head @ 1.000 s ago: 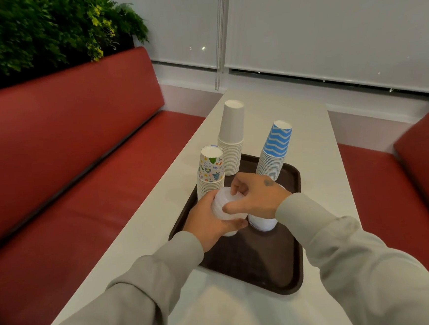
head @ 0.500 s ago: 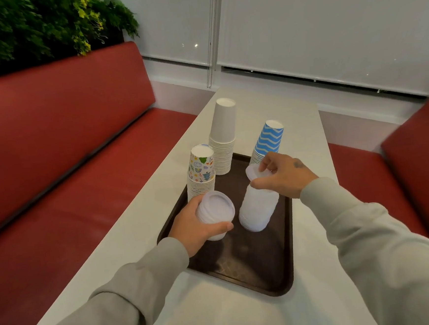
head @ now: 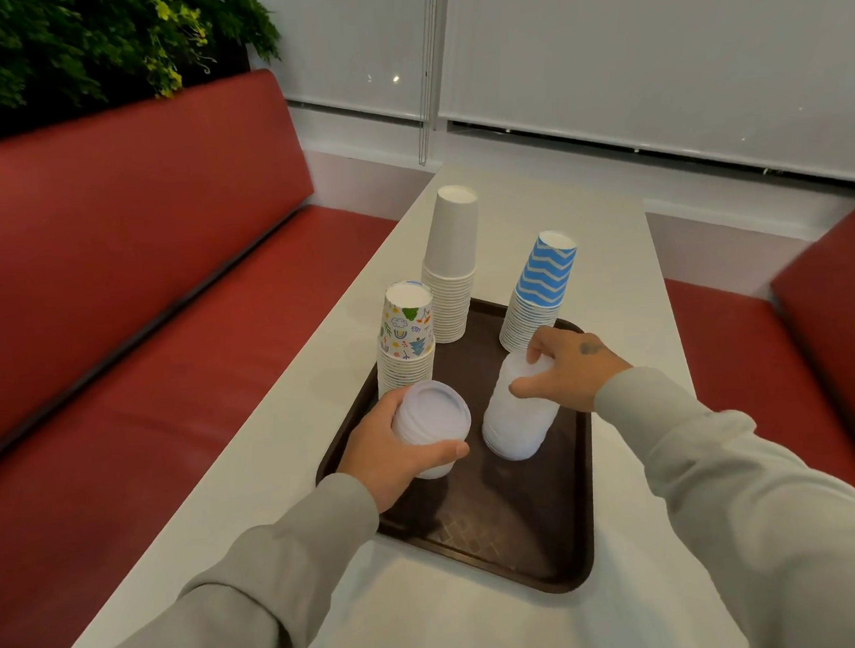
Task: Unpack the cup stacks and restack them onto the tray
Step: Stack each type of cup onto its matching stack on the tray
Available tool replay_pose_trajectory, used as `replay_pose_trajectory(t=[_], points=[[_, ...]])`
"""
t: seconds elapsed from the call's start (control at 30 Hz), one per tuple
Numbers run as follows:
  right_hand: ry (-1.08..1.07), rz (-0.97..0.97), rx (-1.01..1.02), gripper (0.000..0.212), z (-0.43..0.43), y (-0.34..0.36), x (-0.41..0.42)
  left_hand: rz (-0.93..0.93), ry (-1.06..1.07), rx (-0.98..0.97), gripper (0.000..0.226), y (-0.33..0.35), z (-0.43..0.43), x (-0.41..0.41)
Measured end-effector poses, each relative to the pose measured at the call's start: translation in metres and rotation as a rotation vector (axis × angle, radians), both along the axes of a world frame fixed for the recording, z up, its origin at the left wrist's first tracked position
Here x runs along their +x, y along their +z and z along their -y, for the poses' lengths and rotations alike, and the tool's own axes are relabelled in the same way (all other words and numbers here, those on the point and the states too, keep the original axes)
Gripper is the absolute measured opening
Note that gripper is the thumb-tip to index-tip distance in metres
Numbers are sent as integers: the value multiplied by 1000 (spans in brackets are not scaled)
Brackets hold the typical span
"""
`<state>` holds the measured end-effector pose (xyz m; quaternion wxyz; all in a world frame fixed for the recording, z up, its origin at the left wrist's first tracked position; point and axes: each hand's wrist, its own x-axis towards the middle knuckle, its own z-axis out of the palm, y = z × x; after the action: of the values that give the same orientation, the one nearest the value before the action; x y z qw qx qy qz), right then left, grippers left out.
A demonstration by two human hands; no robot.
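A dark brown tray (head: 509, 537) lies on the white table. On it stand upside-down cup stacks: a plain white stack (head: 451, 265) at the back left, a blue zigzag stack (head: 540, 289) at the back right, and a stack with colourful drawings (head: 406, 335) at the left. My left hand (head: 389, 449) grips a short stack of translucent white cups (head: 431, 428) over the tray's left side. My right hand (head: 569, 369) rests with its fingertips on the top of a second translucent white stack (head: 517, 419) standing mid-tray.
The white table (head: 253, 470) runs away from me towards a window with white blinds (head: 648, 40). Red benches flank it, one on the left (head: 131, 296) and one on the right (head: 835, 332). Green plants (head: 86, 43) sit behind the left backrest.
The two hands, joined on one white stack a second ago, have parted. My right hand has set cups onto the mid-tray stack and lowered with it; my left keeps the short stack.
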<state>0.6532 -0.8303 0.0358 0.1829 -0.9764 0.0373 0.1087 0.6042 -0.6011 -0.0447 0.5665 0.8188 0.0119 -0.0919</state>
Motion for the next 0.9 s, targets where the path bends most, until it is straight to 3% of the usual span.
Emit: replay_pose_trajectory(t=[0.2, 0.4, 0.47, 0.6, 0.7, 0.9], points=[[8, -23, -34, 51, -1, 1, 0, 0, -8, 12, 87, 6, 3, 0], [53, 379, 220, 39, -22, 21, -19, 24, -26, -18, 84, 17, 7, -5], [188, 306, 279, 37, -37, 30, -28, 29, -34, -57, 81, 21, 9, -7], [317, 11, 124, 50, -59, 32, -35, 27, -47, -137, 79, 29, 11, -11], [332, -19, 51, 52, -66, 28, -36, 32, -71, -144, 76, 32, 10, -13], [329, -38, 103, 47, -70, 23, -36, 32, -94, -102, 75, 33, 5, -17]])
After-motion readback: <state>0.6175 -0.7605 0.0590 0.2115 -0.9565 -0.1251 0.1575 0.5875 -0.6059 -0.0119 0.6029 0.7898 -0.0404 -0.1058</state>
